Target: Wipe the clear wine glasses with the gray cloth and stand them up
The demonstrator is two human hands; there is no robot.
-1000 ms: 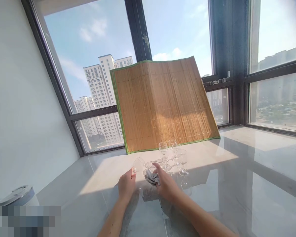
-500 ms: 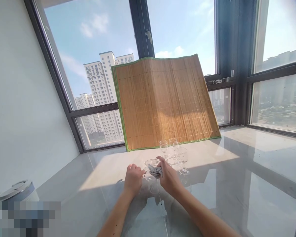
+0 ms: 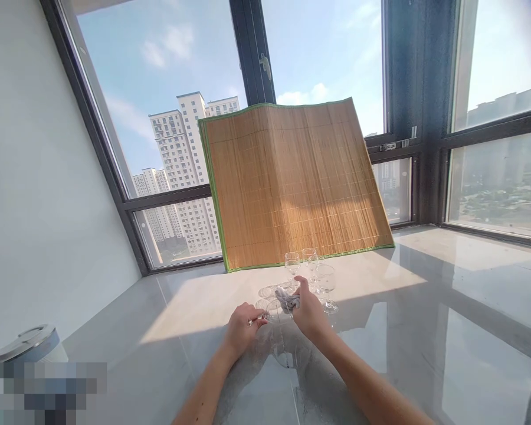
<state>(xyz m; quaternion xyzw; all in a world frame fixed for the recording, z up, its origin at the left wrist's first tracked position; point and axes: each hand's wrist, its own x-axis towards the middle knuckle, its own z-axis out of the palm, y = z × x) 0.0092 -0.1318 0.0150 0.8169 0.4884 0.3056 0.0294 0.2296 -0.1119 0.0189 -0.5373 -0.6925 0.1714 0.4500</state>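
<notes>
Pinched in the fingers of my left hand (image 3: pixel 245 324) is a clear stemmed glass (image 3: pixel 275 311), lying tilted sideways with its bowl toward the right. My right hand (image 3: pixel 310 311) is closed around a crumpled grey cloth (image 3: pixel 287 298), which is at the glass's bowl; whether it touches cannot be made out. Just behind the hands, another clear glass (image 3: pixel 268 291) seems to lie on its side. A stemmed glass (image 3: pixel 325 277) stands upright just right of my right hand, with several more upright glasses (image 3: pixel 292 261) behind it.
A bamboo mat (image 3: pixel 292 183) with green edging leans against the windows behind the glasses. The glossy tiled surface (image 3: pixel 177 360) reflects light. A lidded container (image 3: pixel 26 345) stands at the lower left, partly blurred out. A white wall (image 3: pixel 48 195) bounds the left side.
My right hand and the cloth have moved right, away from my left hand. My left hand has turned and lowered slightly, and the held glass's bowl shows more plainly.
</notes>
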